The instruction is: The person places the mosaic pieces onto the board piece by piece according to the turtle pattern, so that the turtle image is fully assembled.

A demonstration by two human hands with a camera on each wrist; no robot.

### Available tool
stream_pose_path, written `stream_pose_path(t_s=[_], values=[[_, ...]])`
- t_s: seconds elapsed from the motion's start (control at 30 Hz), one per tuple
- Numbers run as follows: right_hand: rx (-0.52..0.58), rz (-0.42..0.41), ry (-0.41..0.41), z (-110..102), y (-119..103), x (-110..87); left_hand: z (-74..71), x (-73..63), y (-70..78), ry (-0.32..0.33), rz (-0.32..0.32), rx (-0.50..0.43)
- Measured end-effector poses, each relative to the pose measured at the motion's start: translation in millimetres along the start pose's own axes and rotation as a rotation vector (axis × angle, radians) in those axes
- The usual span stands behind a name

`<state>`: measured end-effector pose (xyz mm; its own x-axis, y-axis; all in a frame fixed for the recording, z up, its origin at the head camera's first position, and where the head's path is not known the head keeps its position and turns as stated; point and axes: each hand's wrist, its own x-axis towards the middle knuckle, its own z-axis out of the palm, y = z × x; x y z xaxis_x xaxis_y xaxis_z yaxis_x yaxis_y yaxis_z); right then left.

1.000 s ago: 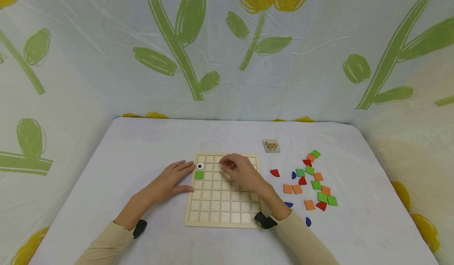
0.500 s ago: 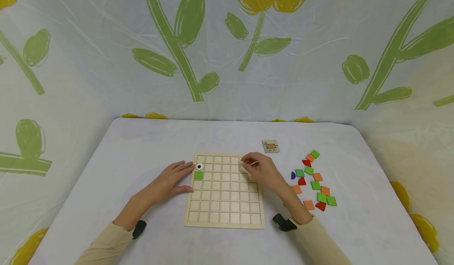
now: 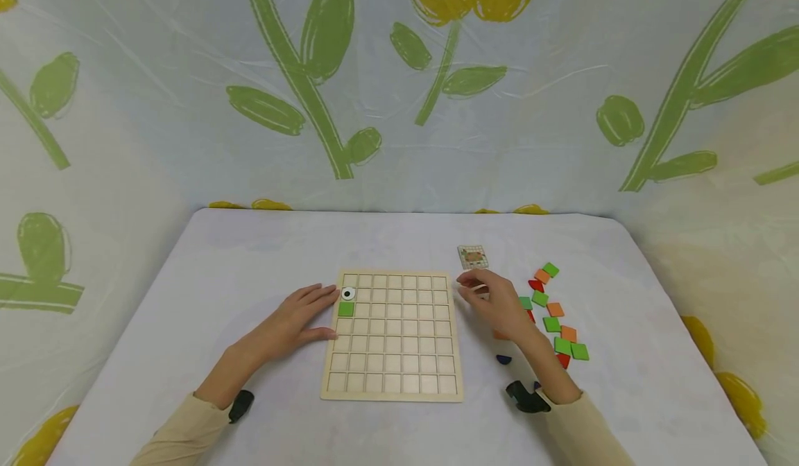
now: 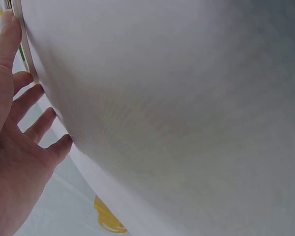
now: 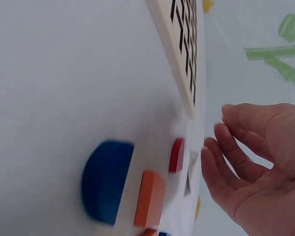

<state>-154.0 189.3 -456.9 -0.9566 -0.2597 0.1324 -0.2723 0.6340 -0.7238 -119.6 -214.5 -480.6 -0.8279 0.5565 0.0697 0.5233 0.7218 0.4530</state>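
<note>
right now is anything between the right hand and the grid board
Nothing visible: in the head view, the right hand is beside the right edge of the grid board, the left hand at its left edge.

The card (image 3: 472,256) is too small to read; the board (image 4: 16,7) (left wrist) is cropped.

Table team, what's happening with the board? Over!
Left hand at left edge of board. Right hand off board, nothing seen in it. Eye piece, green square on board. Right arm partly hides some loose pieces.
</note>
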Motion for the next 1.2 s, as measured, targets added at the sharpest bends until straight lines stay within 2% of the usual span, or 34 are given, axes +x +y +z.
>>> stream_pose_path(t_s=[0.27,0.57,0.83,1.2], values=[[-0.057,0.037,-0.007,-12.2,14.6,-11.9,0.0,-0.5,0.1,0.005,0.0,-0.011],[-0.116,0.003,-0.029,-17.0,23.0,-18.2,-1.3,-0.7,1.0,0.006,0.002,-0.01],[-0.138,0.074,-0.083,-16.1,24.1,-19.5,-0.7,-1.0,-1.1,0.004,0.007,-0.012],[-0.14,0.035,-0.081,-19.5,23.7,-18.4,-0.8,-0.3,0.5,0.004,0.0,-0.023]])
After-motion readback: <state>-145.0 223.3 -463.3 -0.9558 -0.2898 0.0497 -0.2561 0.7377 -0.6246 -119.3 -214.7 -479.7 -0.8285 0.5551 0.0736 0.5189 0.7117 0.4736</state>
